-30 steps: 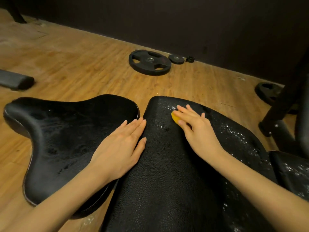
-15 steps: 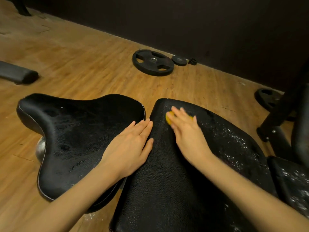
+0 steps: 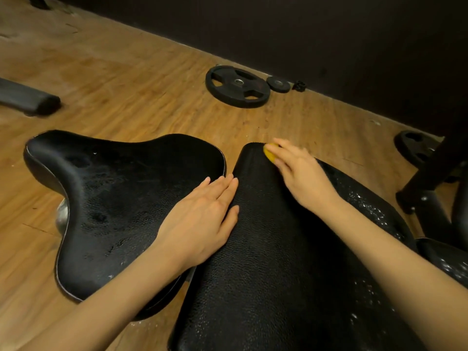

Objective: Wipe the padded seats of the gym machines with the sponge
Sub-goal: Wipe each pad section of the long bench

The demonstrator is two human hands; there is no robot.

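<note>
A: What is the right hand (image 3: 301,176) doing?

B: It is pressing a yellow sponge (image 3: 270,153) onto the far end of the long padded seat (image 3: 266,262) — the fingers are lying over the top of it, only slightly bent, so just a yellow edge is showing beneath the fingertips.

A: Is it gripping the sponge or only pushing on it?

B: The thumb is hidden under the hand, so I cannot tell whether it is pinching; the visible fingers are simply bearing down flat.

A: And the left hand (image 3: 202,216)?

B: It is lying palm down with straight fingers held together, holding nothing — the palm is resting on the saddle-shaped seat (image 3: 114,198), and the fingertips and thumb are reaching onto the edge of the long one.

A: Anything showing on the padding?

B: White droplets or foam are speckling the right side of the long seat. Beyond, a weight plate (image 3: 237,86) is lying flat on the wooden floor (image 3: 126,97) near the dark wall.
</note>
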